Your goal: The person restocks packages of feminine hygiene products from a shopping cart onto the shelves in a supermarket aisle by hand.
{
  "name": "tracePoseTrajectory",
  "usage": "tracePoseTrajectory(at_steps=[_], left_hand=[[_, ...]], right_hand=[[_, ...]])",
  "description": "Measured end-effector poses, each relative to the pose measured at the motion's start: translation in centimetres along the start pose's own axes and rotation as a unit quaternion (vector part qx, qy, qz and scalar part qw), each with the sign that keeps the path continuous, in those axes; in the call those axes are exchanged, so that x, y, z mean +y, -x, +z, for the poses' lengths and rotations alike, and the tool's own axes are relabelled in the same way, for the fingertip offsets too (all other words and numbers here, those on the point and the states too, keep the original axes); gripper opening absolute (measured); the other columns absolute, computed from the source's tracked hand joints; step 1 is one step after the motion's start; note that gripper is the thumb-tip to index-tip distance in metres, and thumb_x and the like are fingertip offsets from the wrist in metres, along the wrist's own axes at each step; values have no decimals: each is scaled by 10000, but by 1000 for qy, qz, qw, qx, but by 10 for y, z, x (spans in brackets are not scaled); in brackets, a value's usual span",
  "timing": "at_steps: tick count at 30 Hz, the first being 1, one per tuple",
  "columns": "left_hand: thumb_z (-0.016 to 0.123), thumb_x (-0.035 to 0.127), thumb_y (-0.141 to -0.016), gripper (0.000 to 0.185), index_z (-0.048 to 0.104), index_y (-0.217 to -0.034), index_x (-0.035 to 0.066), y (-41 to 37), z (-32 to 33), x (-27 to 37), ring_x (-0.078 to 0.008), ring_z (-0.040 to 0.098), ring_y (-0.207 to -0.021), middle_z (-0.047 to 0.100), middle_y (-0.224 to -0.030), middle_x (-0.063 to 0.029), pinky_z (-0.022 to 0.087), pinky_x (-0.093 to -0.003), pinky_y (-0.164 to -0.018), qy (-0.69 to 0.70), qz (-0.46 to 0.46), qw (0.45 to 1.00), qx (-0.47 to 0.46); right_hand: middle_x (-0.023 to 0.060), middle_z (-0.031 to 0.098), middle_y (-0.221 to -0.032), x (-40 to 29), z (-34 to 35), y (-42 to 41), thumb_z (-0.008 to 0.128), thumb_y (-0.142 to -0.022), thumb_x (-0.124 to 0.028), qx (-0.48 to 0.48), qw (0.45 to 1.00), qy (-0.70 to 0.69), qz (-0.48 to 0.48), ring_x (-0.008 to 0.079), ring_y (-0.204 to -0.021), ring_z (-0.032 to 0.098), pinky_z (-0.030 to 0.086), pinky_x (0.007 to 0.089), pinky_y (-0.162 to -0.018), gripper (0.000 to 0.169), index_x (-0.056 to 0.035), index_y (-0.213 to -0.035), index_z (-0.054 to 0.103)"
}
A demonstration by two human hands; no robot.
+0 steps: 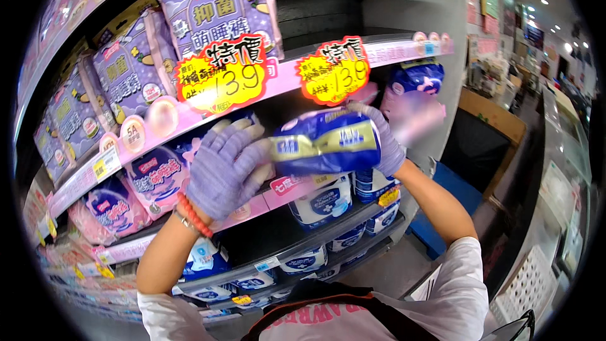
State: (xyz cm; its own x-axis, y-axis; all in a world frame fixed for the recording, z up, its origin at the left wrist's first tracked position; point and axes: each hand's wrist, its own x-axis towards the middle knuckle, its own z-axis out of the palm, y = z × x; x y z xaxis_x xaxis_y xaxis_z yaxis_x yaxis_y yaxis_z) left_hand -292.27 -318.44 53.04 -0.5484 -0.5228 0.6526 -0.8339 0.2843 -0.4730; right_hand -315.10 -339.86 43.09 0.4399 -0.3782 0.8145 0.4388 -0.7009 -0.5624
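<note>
My right hand (389,144), in a lilac knit glove with pale fingertips, grips the right end of a dark blue soft plastic pack (326,158) with a yellow-green band. The pack lies sideways in front of the middle shelf, slightly blurred. My left hand (222,170), gloved alike, has its fingers apart beside the pack's left end; whether it touches the pack I cannot tell. Behind its fingertips a dark blue pack (248,117) shows partly. Pink and blue packs of sleep pants (158,177) stand on the same shelf to the left.
Purple packs (220,14) fill the upper shelf's left side. Two yellow price signs (227,80) hang from its pink edge (284,76). Blue and white packs (324,201) stand on lower shelves. At right are a blue crate-like object (433,213) and a glass-topped counter (563,151).
</note>
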Motion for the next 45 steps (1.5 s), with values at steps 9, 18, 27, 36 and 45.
tracePoseTrajectory(at_steps=[9, 18, 27, 36, 45], left_hand=[[691, 216, -751, 465, 578, -1189, 111, -7, 15, -7, -356, 520, -1114, 560, -1193, -156, 422, -445, -936, -111, -106, 987, -56], [657, 492, -769, 634, 536, -1246, 92, -8, 39, -26, -336, 643, -810, 656, -906, -151, 523, -432, -700, -189, -299, 926, -132], [628, 502, -823, 508, 643, -1071, 59, -3, 39, -52, -301, 665, -829, 681, -969, -150, 526, -392, -748, -62, -357, 920, -149], [735, 415, -713, 590, 561, -1128, 33, 5, 4, -19, -342, 645, -845, 656, -936, -181, 516, -414, -759, -89, -231, 968, 31], [687, 440, -724, 558, 576, -1103, 45, -23, 43, -1, -369, 553, -1050, 596, -1107, -192, 435, -464, -880, -140, -313, 939, 10]], right_hand=[[152, 520, -1241, 47, -18, -59, 813, -675, -283, -178, 908, 378, -17, 284, -1163, 511, 396, 337, -1023, 793, -35, -1305, 401], [169, 657, -1050, 59, -27, -75, 770, -714, -398, -195, 897, 395, -32, 277, -973, 632, 492, 347, -859, 544, -56, -1114, 630], [215, 594, -1178, 75, -2, -91, 777, -679, -438, -208, 920, 264, 200, 291, -1115, 563, 463, 362, -922, 827, 26, -1283, 456], [138, 649, -994, 48, -16, -71, 811, -679, -87, -223, 924, 5, 311, 150, -809, 634, 553, 313, -700, 464, 22, -1062, 573], [68, 645, -975, 101, -32, -75, 792, -699, -132, -227, 965, 47, 120, 154, -868, 630, 542, 314, -777, 510, -15, -1134, 553]])
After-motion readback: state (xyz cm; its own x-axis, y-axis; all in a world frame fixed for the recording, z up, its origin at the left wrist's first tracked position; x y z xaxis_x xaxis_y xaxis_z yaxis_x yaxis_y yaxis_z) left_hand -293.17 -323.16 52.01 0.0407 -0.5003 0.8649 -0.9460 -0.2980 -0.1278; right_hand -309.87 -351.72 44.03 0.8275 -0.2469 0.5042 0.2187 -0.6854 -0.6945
